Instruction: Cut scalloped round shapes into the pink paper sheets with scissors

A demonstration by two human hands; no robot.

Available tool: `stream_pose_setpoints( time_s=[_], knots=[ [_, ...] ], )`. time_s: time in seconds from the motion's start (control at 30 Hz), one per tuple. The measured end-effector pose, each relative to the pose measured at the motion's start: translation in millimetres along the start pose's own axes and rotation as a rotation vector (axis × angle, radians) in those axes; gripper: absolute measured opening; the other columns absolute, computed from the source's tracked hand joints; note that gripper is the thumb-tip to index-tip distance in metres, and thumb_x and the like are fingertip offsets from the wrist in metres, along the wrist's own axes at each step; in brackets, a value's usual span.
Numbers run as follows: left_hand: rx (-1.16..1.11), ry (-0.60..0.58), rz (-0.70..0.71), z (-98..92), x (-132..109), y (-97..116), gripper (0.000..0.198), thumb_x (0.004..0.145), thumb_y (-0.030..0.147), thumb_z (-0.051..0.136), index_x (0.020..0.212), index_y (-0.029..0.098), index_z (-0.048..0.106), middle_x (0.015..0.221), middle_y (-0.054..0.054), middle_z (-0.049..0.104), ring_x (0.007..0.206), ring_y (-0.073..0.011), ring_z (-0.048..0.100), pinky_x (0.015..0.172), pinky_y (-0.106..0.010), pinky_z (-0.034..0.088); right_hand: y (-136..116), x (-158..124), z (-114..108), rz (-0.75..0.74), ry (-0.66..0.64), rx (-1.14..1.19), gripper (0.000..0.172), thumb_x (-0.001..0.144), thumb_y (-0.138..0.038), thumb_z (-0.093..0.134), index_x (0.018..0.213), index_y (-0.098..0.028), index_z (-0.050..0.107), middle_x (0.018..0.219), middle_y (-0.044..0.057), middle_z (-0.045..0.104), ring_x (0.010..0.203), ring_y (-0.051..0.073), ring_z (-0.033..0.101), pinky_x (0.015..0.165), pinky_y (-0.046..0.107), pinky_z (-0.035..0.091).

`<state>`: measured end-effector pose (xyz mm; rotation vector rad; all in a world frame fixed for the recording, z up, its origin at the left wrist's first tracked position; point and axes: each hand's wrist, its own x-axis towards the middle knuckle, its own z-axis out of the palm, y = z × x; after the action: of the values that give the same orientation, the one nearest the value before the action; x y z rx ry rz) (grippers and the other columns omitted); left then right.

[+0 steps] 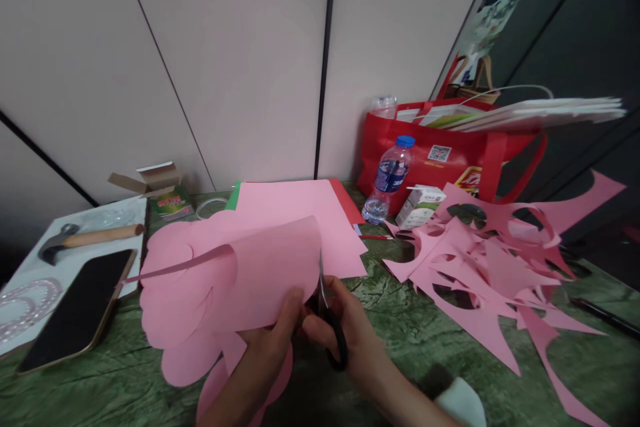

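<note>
A curled sheet of pink paper (pixel 280 260) is pinched at its near edge by my left hand (pixel 280 333), thumb on top. My right hand (pixel 350 320) grips black-handled scissors (pixel 336 341), with their blades at the right edge of that sheet. Beneath and to the left lie several rounded pink paper cut-outs (pixel 175 287), partly covered by the sheet. Behind my hands rests a stack of uncut pink paper (pixel 335 227), with red and green sheets showing at its sides.
Pink paper scraps (pixel 480 267) are heaped at right, before a red bag (pixel 450 147), a water bottle (pixel 387 180) and a small carton (pixel 420 207). At left are a phone (pixel 80 310), a hammer (pixel 90 237), beads (pixel 35 307) and an opened box (pixel 170 197).
</note>
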<state>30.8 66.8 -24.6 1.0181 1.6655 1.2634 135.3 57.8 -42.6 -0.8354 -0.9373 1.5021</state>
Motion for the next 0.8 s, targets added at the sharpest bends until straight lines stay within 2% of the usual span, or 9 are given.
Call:
stream_pose_setpoints(
  time_s=[0.13,0.33,0.47,0.57,0.67,0.8],
  knots=[
    [-0.005,-0.025,-0.007,-0.9,2.9,0.1,0.019,0.064,0.037,0.067,0.073,0.02,0.064,0.076,-0.009,0.07,0.097,-0.0283,0.061,0.089,-0.039,0.046,0.3,-0.2,-1.0,0.009,-0.002,-0.011,0.05,0.056,-0.046,0.078,0.081,-0.022,0.042,0.06,-0.006,0.052,0.051,0.01,0.044,0.05,0.022,0.035],
    [0.028,-0.035,-0.034,-3.9,0.5,8.8,0.019,0.064,0.038,0.066,0.059,0.021,0.06,0.071,-0.009,0.069,0.084,-0.027,0.064,0.083,-0.037,0.048,0.3,0.8,-1.7,0.031,-0.002,-0.041,0.05,0.056,-0.045,0.078,0.08,-0.022,0.041,0.057,-0.007,0.05,0.048,0.009,0.042,0.049,0.022,0.035],
    [0.014,-0.134,0.001,-5.1,-3.2,16.8,0.025,0.067,0.039,0.06,0.048,0.023,0.056,0.056,-0.005,0.065,0.065,-0.0236,0.063,0.074,-0.034,0.05,-1.4,1.6,-0.7,0.041,0.007,-0.056,0.048,0.057,-0.042,0.077,0.08,-0.021,0.04,0.056,-0.007,0.05,0.047,0.009,0.042,0.047,0.021,0.034],
    [0.03,-0.164,-0.006,-5.6,-3.6,19.4,0.029,0.069,0.039,0.057,0.044,0.024,0.054,0.046,-0.003,0.06,0.057,-0.0229,0.061,0.069,-0.034,0.05,-1.6,2.0,-0.4,0.046,0.007,-0.057,0.048,0.057,-0.042,0.077,0.079,-0.022,0.04,0.056,-0.007,0.05,0.047,0.009,0.042,0.045,0.021,0.035],
    [0.071,-0.142,-0.007,-6.3,-1.3,16.6,0.029,0.068,0.04,0.058,0.044,0.024,0.055,0.052,-0.004,0.063,0.064,-0.0236,0.063,0.074,-0.034,0.049,0.1,2.3,-0.1,0.048,0.015,-0.06,0.046,0.058,-0.041,0.076,0.079,-0.022,0.04,0.055,-0.007,0.05,0.045,0.009,0.041,0.043,0.021,0.034],
    [0.1,-0.056,-0.027,-6.8,4.4,4.8,0.025,0.067,0.042,0.061,0.052,0.022,0.058,0.061,-0.006,0.066,0.068,-0.0258,0.063,0.077,-0.038,0.048,2.6,3.3,0.2,0.033,0.018,-0.062,0.044,0.059,-0.04,0.075,0.079,-0.022,0.04,0.054,-0.007,0.051,0.044,0.009,0.043,0.043,0.02,0.035]
  ],
)
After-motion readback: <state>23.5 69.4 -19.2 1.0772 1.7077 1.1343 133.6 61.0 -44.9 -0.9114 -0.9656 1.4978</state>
